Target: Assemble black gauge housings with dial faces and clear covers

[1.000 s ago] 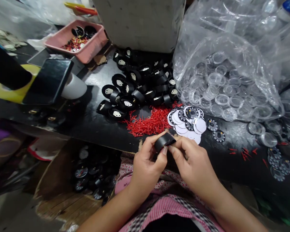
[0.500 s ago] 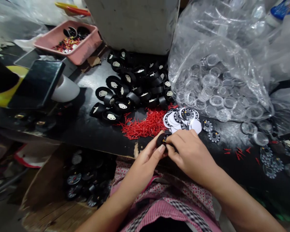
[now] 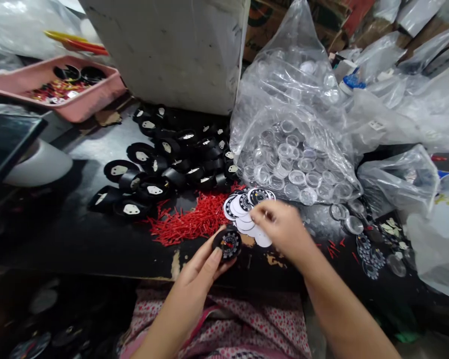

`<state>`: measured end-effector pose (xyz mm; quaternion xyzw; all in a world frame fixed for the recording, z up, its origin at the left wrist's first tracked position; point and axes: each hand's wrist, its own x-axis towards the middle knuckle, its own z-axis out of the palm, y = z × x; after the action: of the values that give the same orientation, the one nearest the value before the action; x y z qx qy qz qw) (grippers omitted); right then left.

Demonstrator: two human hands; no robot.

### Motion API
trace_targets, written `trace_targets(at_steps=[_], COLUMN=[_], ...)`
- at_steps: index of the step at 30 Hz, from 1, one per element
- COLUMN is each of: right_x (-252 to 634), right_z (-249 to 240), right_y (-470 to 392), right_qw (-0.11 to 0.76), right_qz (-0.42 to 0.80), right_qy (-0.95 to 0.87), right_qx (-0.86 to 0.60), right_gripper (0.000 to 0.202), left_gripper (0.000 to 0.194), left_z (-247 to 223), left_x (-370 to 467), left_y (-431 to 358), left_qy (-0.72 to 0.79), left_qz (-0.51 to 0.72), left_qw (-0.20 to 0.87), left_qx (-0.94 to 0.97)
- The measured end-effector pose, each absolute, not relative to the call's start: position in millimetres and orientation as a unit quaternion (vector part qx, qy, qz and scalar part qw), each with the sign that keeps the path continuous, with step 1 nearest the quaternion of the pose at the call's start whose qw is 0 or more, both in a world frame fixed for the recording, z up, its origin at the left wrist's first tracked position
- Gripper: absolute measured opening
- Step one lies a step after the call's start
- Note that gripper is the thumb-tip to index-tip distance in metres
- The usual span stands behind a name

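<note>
My left hand (image 3: 202, 262) grips a round black gauge housing (image 3: 228, 243) by its rim, its dial facing up with a small red needle on it. To the right, my right hand (image 3: 279, 224) is blurred over the right side of a pile of round dial discs (image 3: 243, 209), some white side up, some printed black. Its fingertips are bent together, and whether they hold anything is unclear. Left of the discs lies a heap of red needles (image 3: 189, 219). Behind it are several black housings (image 3: 153, 189) with pale inserts.
A plastic bag of clear round covers (image 3: 292, 164) lies open at the back right. Loose covers (image 3: 346, 219) and more dials (image 3: 370, 257) are on the right. A pink tray (image 3: 93, 102), a white cup (image 3: 41, 164) and a dark screen (image 3: 7, 144) stand at the left.
My right hand has left the housing and moved right, towards the discs. The housing stays in my left hand, its dial and red needle now visible. The view has shifted right.
</note>
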<state>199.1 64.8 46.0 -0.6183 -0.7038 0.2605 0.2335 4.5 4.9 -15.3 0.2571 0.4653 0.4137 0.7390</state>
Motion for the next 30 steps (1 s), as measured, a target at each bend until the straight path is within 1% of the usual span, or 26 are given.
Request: trace_targets(at_steps=[1,2,3,4,6,8,9,11,13,15,16,17,18,20,22,24,26,27,30], right_x=[210.9,222.0,231.7,239.9,251.4,257.1,258.2,256.1,246.7,228.3,216.3,203.3,190.6,170.1,160.0,158.2,158.5,157.7,151.2], right_z=[41.9,37.4,32.7,28.3,20.9,17.5,17.7,21.8,30.2,40.5,45.1,48.8,51.0,51.5,48.6,45.5,43.6,42.8,40.0], right_y=[77.5,90.2,102.0,112.2,125.8,129.5,127.8,118.3,100.6,76.3,63.3,50.9,40.0,25.0,19.2,19.8,23.0,24.6,27.3], right_qw=[0.246,0.222,0.185,0.170,0.154,0.168,0.176,0.194,0.237,0.319,0.336,0.322,0.312,0.298,0.288,0.284,0.286,0.285,0.275], right_qz=[0.183,0.120,0.085,0.077,0.084,0.096,0.100,0.106,0.129,0.210,0.277,0.333,0.357,0.349,0.320,0.313,0.311,0.297,0.211], right_qy=[-0.671,-0.646,-0.628,-0.623,-0.626,-0.634,-0.637,-0.642,-0.643,-0.634,-0.634,-0.651,-0.673,-0.705,-0.720,-0.720,-0.711,-0.709,-0.721], right_qx=[-0.675,-0.721,-0.751,-0.760,-0.760,-0.749,-0.744,-0.734,-0.717,-0.673,-0.639,-0.601,-0.568,-0.541,-0.544,-0.550,-0.562,-0.572,-0.600], right_gripper=[0.019,0.023,0.030,0.036,0.044,0.046,0.044,0.032,0.020,0.021,0.025,0.027,0.028,0.032,0.035,0.031,0.023,0.024,0.040], left_gripper=[0.040,0.039,0.037,0.035,0.032,0.031,0.030,0.028,0.027,0.029,0.030,0.031,0.031,0.031,0.036,0.040,0.040,0.040,0.041], left_z=[-15.8,-15.5,-14.4,-12.8,-8.6,-4.3,-2.6,-0.4,0.0,-0.4,-0.6,-0.6,-0.5,-0.4,-0.5,-0.7,-0.8,-0.7,0.7], left_x=[4.7,5.6,6.8,8.1,10.0,10.3,9.8,8.0,6.3,6.2,6.8,7.8,8.9,10.7,10.6,8.8,6.7,6.3,8.9], left_y=[5.2,5.6,6.2,7.0,9.2,11.7,12.9,15.0,16.2,16.6,16.6,16.4,16.2,15.5,14.4,11.9,7.8,5.6,0.9], left_qy=[0.455,0.449,0.446,0.446,0.444,0.436,0.432,0.423,0.411,0.398,0.393,0.389,0.388,0.392,0.403,0.415,0.425,0.428,0.431], left_qz=[0.423,0.429,0.432,0.434,0.438,0.448,0.451,0.451,0.444,0.435,0.433,0.433,0.436,0.445,0.448,0.436,0.419,0.412,0.396], left_qw=[0.742,0.745,0.747,0.749,0.754,0.758,0.760,0.768,0.783,0.796,0.800,0.801,0.797,0.783,0.765,0.749,0.728,0.717,0.691], left_qx=[0.251,0.244,0.237,0.228,0.207,0.187,0.180,0.165,0.149,0.138,0.137,0.142,0.152,0.186,0.228,0.278,0.337,0.365,0.424])
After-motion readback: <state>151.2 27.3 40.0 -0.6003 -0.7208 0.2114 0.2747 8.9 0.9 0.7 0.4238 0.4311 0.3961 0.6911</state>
